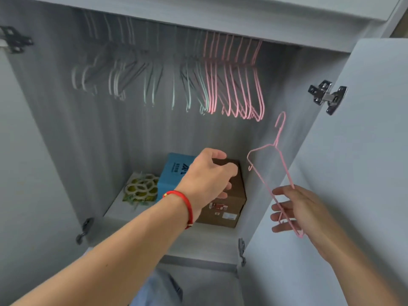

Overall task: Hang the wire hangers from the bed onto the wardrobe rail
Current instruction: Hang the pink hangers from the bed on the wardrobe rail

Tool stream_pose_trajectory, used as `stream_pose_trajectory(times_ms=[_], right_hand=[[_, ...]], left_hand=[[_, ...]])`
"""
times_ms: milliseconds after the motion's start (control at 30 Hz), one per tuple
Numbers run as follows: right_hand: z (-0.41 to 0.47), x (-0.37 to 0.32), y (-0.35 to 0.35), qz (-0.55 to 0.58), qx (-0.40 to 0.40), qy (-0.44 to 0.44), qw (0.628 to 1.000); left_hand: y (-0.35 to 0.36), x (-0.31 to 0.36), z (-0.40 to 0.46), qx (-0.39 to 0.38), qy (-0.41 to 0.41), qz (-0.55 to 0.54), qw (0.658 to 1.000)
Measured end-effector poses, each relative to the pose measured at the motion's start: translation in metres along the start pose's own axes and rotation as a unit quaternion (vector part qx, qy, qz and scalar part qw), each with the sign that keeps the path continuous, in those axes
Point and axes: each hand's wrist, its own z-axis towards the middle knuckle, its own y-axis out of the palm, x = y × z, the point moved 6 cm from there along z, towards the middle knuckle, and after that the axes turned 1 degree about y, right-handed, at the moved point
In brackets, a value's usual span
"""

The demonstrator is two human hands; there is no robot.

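Right hand holds a pink wire hanger; left hand hovers empty, fingers curled.

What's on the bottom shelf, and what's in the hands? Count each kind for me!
Boxes: 2 (blue, brown)
Packet of rings: 1
Hanger, held in the right hand: 1
Total: 4

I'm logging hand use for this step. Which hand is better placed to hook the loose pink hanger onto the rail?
Right. The right hand already holds the pink hanger, hook up, just below the hung pink hangers. The left hand is empty, lower down, in front of the brown box.
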Motion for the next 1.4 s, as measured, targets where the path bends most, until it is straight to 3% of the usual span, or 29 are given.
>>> stream_pose_trajectory(times_ms=[233,367,567,800,1100,1400], right_hand=[[0.101,-0.074,-0.011,-0.045,0.117,-0.106,0.986],[0.151,-0.111,-0.016,-0.056,0.146,-0.157,0.975],[0.209,-0.163,-0.012,-0.04,0.182,-0.182,0.966],[0.25,-0.194,-0.009,-0.1,0.226,-0.204,0.947],[0.271,-0.203,0.005,-0.173,0.203,-0.208,0.941],[0.263,-0.183,0.032,0.004,0.13,-0.249,0.96]], left_hand=[[-0.033,0.039,0.056,0.025,0.06,0.019,0.998],[-0.043,0.073,0.098,0.049,0.116,0.024,0.992],[-0.049,0.085,0.137,0.07,0.172,-0.001,0.983],[-0.059,0.067,0.153,0.086,0.216,0.005,0.973],[-0.065,0.068,0.174,0.098,0.22,0.012,0.97],[-0.088,0.089,0.172,0.139,0.266,0.119,0.947]])
